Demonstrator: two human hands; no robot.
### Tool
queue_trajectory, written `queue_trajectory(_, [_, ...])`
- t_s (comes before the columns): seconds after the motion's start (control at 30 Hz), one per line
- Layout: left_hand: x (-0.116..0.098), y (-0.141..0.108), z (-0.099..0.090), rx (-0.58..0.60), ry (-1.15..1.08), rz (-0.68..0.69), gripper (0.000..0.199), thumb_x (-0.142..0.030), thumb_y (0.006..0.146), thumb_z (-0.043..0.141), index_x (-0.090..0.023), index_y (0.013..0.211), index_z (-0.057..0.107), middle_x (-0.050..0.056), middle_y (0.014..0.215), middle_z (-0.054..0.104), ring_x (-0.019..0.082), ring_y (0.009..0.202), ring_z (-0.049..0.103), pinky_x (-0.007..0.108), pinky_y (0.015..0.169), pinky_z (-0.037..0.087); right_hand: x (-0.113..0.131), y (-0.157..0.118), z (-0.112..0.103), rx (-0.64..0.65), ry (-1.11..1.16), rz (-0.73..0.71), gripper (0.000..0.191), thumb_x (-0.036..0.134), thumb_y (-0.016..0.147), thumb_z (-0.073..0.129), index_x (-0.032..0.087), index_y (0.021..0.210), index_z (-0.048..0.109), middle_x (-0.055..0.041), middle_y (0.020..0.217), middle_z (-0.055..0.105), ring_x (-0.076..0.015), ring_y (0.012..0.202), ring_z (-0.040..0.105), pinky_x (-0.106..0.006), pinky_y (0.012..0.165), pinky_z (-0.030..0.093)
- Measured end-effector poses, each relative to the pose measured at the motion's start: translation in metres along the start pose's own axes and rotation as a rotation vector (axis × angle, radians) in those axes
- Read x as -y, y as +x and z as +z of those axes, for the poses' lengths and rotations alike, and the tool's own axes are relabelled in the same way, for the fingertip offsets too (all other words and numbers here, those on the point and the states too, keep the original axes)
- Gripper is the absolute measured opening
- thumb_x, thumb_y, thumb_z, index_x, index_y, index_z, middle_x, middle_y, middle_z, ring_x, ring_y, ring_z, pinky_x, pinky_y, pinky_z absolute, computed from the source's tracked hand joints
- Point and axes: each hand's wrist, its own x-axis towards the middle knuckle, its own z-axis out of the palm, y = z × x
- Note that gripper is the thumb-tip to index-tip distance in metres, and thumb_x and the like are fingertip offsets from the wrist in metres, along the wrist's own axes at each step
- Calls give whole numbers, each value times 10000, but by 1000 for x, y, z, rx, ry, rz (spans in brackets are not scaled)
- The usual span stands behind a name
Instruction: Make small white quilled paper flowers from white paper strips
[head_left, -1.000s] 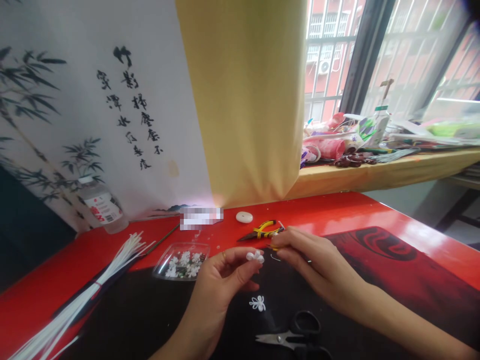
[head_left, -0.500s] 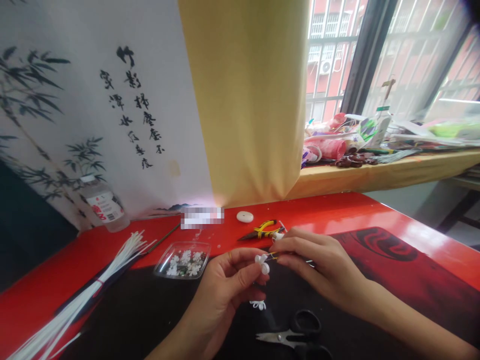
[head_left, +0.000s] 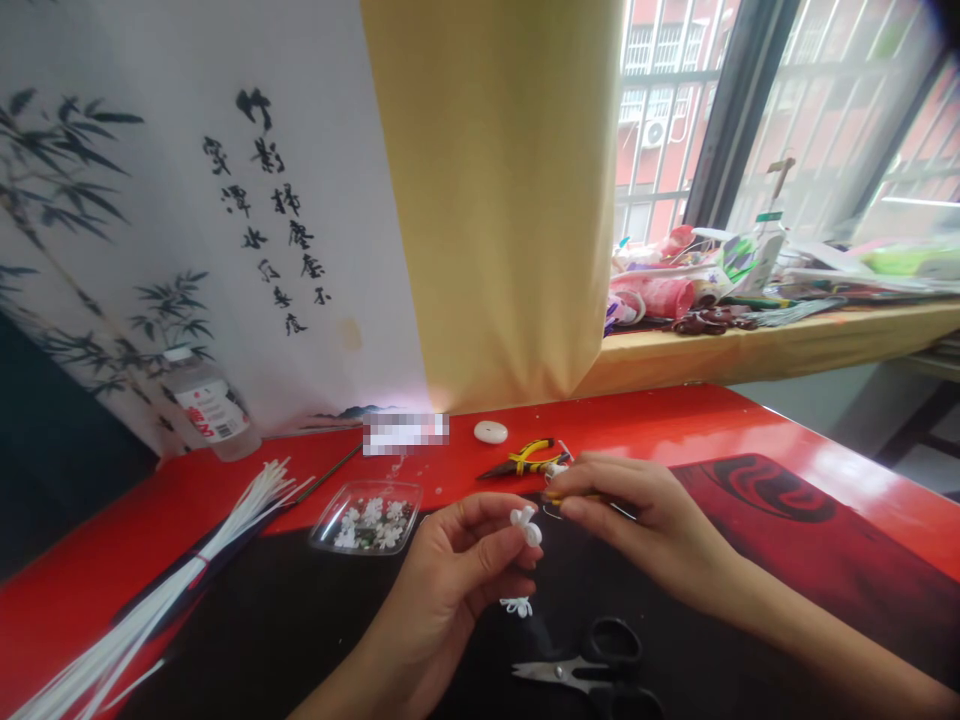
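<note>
Between the thumb and fingers of my left hand [head_left: 465, 560] is a small white looped flower [head_left: 527, 526], its petals facing right. My right hand [head_left: 630, 515] pinches a thin yellowish tool [head_left: 592, 498], mostly covered by the fingers; a fine curved wire-like tip shows at its left end, apart from the flower. A second white looped piece [head_left: 517, 606] lies on the black mat just below my left hand. Black-handled scissors [head_left: 577, 672] rest with blades partly open in front of both hands.
Yellow-handled pliers [head_left: 529, 460] and a white oval object [head_left: 490, 432] lie behind the hands. Left are a clear tray [head_left: 321, 540] of white flowers, a bundle of white strips [head_left: 202, 565] and a bottle [head_left: 210, 410]. A cluttered ledge [head_left: 750, 340] runs below the window.
My right hand has drawn slightly right, and the tool's tip has come away from the white flower. My left hand has stayed almost still.
</note>
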Motion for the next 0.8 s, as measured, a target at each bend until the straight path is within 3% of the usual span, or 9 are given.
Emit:
queue_trajectory(0.2, [3, 1, -2, 132, -148, -56, 125, -147, 738, 607, -106, 846, 654, 1, 623, 533, 53, 560, 483, 135, 489, 483, 6, -3, 3, -115, -142, -132, 121, 178, 810, 530, 181, 910, 598, -7, 757, 582, -92, 648, 547, -202, 575, 429])
queue_trajectory(0.43, [7, 0, 0, 166, -217, -87, 94, -133, 782, 550, -112, 776, 641, 5, 642, 521, 61, 582, 487, 137, 476, 487, 11, -12, 6, -308, -448, -220, 209, 173, 774, 574, 197, 979, 606, -27, 817, 616, -123, 674, 569, -234, 590, 447])
queue_trajectory(0.57, [7, -1, 0, 174, -216, -108, 88, -140, 779, 559, -115, 797, 640, 4, 648, 523, 62, 591, 493, 140, 479, 486, 12, -13, 6, -314, -508, -228, 236, 179, 785, 558, 198, 1017, 597, -32, 829, 624, -128, 680, 578, -239, 604, 459])
queue_trajectory(0.8, [2, 0, 1, 80, -80, -63, 136, -152, 679, 667, -125, 799, 608, 11, 648, 552, 89, 608, 498, 165, 468, 485, 13, -12, 7, -268, -490, -202, 215, 203, 791, 556, 212, 1002, 597, -7, 808, 640, -114, 641, 581, -223, 570, 447])
